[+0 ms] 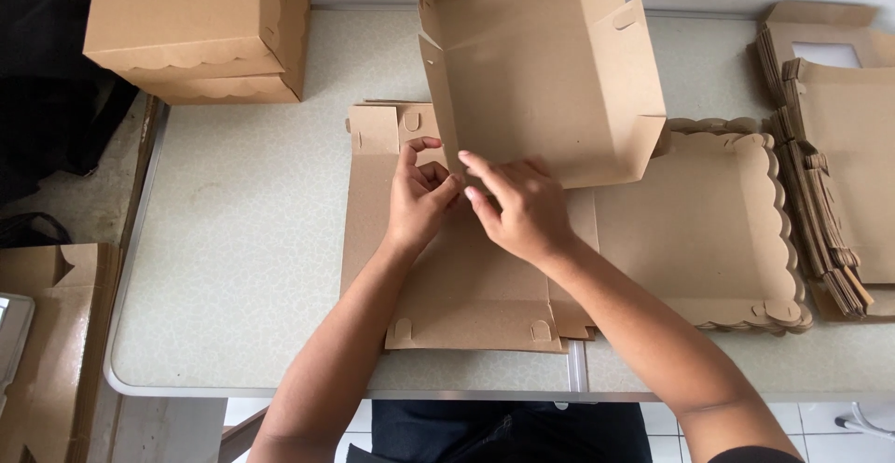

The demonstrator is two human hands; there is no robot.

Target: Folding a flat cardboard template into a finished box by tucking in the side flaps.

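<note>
Near the middle of the speckled table [233,239], toward its far edge, the left hand [418,197] and right hand [517,207] pinch together the corner of a half-folded kraft cardboard box [550,71], which likely calls for firm, even pressure along the crease.

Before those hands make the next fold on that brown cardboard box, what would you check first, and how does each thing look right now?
1. Both hands on the fold: ok. The left hand and right hand meet at the lower corner of the half-folded box blank.
2. Raised panel upright: ok, it stands above the flat cardboard sheet.
3. Corner tab seated in its slot: cannot tell, fingers cover it.
4. Table room to the left: ok, bare surface shows there.
5. Scalloped lids to the right: not ok, the raised panel overlaps them.
6. Finished boxes out of the way: ok, at the far left corner.
</note>
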